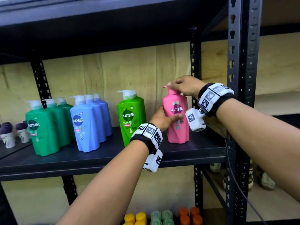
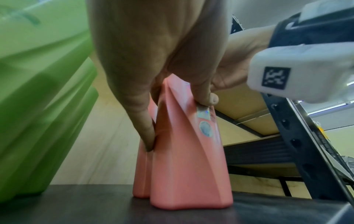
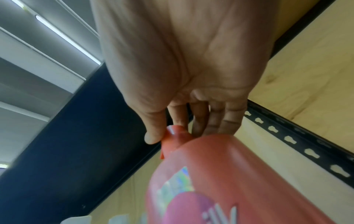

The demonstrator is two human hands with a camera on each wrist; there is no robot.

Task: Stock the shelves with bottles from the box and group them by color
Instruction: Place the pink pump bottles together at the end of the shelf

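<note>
A pink Sunsilk pump bottle [image 1: 177, 117] stands upright on the black shelf [image 1: 186, 151], near its right end. My left hand [image 1: 164, 118] grips its body from the left, thumb across the front label. In the left wrist view the pink bottle [image 2: 187, 166] rests on the shelf board and a second pink bottle stands behind it. My right hand [image 1: 183, 86] holds the pump head from above. The right wrist view shows my right hand [image 3: 172, 133] pinching the pump of the pink bottle [image 3: 220, 174].
Left of the pink bottle stand light green bottles [image 1: 131, 117], blue bottles [image 1: 89, 122] and dark green bottles [image 1: 47, 127], each in a row running back. Small purple-capped items [image 1: 9, 132] sit far left. A black upright post [image 1: 240, 78] stands at right. Coloured caps [image 1: 162, 216] show below.
</note>
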